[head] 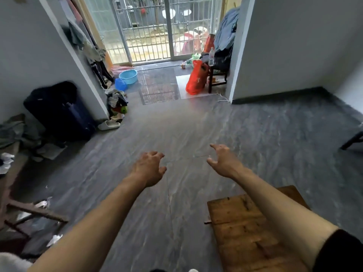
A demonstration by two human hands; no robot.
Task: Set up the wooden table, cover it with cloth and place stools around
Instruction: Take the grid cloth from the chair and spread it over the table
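I see both arms reaching out over the gray floor (pixel 176 130). My left hand (pixel 150 167) is in the air with its fingers spread and bent a little, and it holds nothing. My right hand (pixel 223 160) is in the air too, just to the right of the left one, fingers spread wide, and it holds nothing.

The wooden table (pixel 243 228) is near me on the right, low in the view, and my right arm crosses over it. I see its brown top made of planks. I cannot see its legs.

On the left, near me, a dark wooden frame (pixel 37 213) sits with bits of white paper around it. Farther left, a dark suitcase (pixel 59 112) stands by the wall, with a pale slipper (pixel 109 125) beside it.

Far away are a blue basin (pixel 128 76), an orange bag (pixel 196 78) leaning on a dark chair (pixel 218 75), and a barred door (pixel 149 30).
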